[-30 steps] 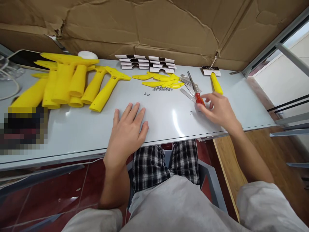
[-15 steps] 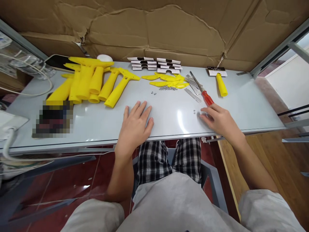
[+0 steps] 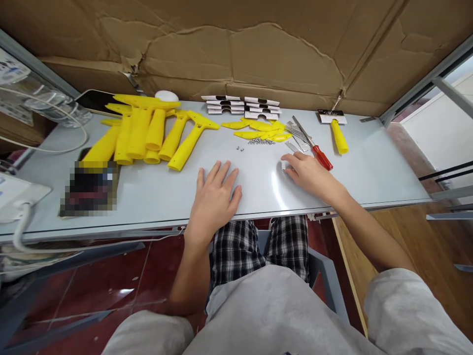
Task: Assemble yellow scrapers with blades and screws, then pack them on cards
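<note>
My left hand (image 3: 214, 199) lies flat near the table's front edge, fingers spread, holding nothing. My right hand (image 3: 305, 172) is low over the table, its thumb and forefinger curved with a gap between them. A tiny dark speck shows by its fingertips, too small to name. Just beyond that hand are a red-handled screwdriver (image 3: 322, 158) and several thin metal blades (image 3: 298, 135). Two small metal pieces (image 3: 240, 149) lie between the hands, in front of a heap of similar pieces (image 3: 261, 141) and several flat yellow plastic parts (image 3: 254, 134).
Several yellow scraper handles (image 3: 185, 143) are piled at the left, beside a pixelated dark object (image 3: 90, 190). Folded cards (image 3: 225, 104) stand at the back. One yellow-handled scraper (image 3: 339, 137) with a card lies at the right. Cardboard (image 3: 236, 49) walls the rear.
My right hand has moved left across the table, away from the screwdriver's handle end. The two tiny pieces that lay beside it are no longer plainly visible. My left hand stays flat.
</note>
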The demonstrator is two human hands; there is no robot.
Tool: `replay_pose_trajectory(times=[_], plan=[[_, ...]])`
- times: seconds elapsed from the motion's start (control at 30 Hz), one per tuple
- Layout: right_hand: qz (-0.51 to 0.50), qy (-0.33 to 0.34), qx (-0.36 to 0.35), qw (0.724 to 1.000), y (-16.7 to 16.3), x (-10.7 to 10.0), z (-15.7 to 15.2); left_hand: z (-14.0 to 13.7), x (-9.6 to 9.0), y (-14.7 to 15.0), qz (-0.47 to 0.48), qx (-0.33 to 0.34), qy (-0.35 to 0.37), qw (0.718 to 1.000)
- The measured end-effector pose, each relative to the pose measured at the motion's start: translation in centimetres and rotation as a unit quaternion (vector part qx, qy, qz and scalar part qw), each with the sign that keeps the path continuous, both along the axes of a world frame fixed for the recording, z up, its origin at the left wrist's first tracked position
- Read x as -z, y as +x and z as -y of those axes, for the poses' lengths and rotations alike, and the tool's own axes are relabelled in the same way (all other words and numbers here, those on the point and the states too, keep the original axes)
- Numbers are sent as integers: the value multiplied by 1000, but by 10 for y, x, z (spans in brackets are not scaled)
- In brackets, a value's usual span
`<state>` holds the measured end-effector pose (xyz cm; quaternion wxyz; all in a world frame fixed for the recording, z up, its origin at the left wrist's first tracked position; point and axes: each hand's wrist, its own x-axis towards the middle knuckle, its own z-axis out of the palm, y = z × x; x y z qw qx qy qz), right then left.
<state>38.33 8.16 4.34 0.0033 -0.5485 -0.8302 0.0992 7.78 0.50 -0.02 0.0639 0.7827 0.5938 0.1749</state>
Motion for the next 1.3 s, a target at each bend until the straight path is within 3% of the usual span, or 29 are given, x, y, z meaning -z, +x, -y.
replay_pose_trajectory(times=[0.17,0.33,0.53,0.67,0.73,0.83,0.93,1.1,1.3], plan=[[-33,33,-7,999,-16,11,-7,1,-2,2,-10,7,-8,1000],[-21,33,21,999,-40,19,-34,2,-4,2,-24,5,-11,1000],[-17,23,19,999,-73,1,-71,3,-1,1,12,2,6,1000],[-67,54,23,996,-56,-18,-54,6,-6,-22,102,-62,91,989],[-82,8,12,997,-38,-22,-33,3,-11,-42,101,-105,111,983],[-92,-103,-34,990,-12,-21,-3,-7,-20,-69,66,-136,80,985],[-95,-121,-79,985,1,-11,8,-18,-26,-84,34,-140,35,989],[-108,-68,-117,985,0,6,-21,-26,-28,-86,4,-141,10,990],[-102,-30,-113,988,-23,11,-66,-32,-36,-81,-70,-133,-34,988]])
